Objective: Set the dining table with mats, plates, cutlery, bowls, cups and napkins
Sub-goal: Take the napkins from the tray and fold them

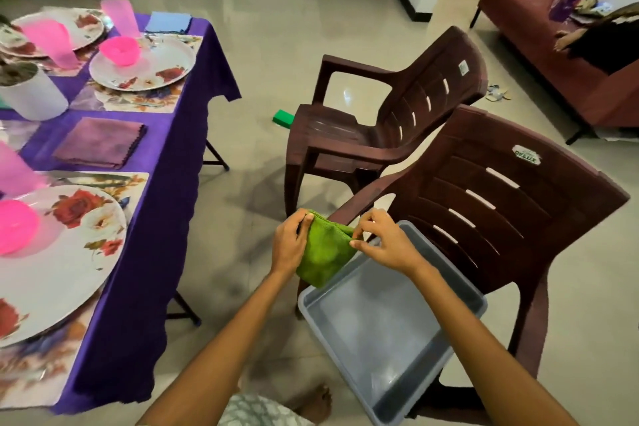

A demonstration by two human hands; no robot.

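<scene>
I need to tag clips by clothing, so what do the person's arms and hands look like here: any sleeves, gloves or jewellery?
Both forearms are bare up to the frame's lower edge: no sleeves show. The left hand and right hand wear no gloves, and no rings, watch or bracelets are visible. Fingernails look short and unpainted.

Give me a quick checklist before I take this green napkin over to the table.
1. Both hands on the green napkin: ok, left hand grips one edge, right hand pinches the other.
2. Napkin folded: ok, looks folded.
3. Grey tray emptied: ok, nothing visible inside.
4. Tray steady on the chair: cannot tell.
5. Free spot on the purple tablecloth: ok, near edge bare.
6. Near setting already has a napkin: cannot tell.
</scene>
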